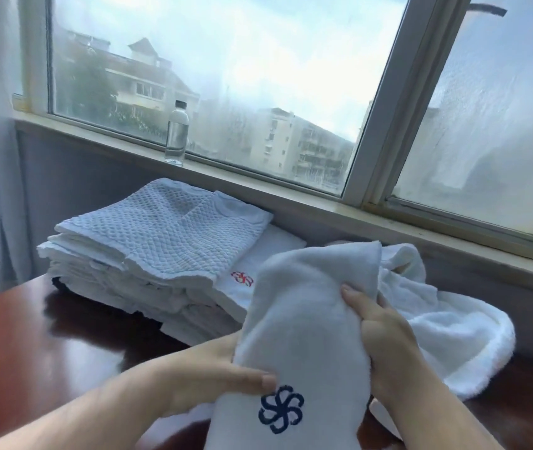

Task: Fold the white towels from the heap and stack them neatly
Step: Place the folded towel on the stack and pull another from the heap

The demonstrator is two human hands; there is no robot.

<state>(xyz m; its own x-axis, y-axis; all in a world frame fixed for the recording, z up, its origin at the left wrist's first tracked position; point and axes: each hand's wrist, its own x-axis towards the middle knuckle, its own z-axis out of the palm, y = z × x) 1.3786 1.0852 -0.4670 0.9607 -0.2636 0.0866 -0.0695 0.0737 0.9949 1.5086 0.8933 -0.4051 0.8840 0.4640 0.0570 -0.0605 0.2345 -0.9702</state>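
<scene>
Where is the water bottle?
In the head view, the water bottle stands upright on the windowsill, left of centre, behind and above the stack of folded towels.

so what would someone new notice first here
First, the white towel with a dark blue flower emblem, held up in the near centre by the left hand and right hand. Behind it to the left sits a stack of folded towels on the dark wooden table, with a loose heap to the right. A clear bottle stands on the windowsill beyond.
</scene>
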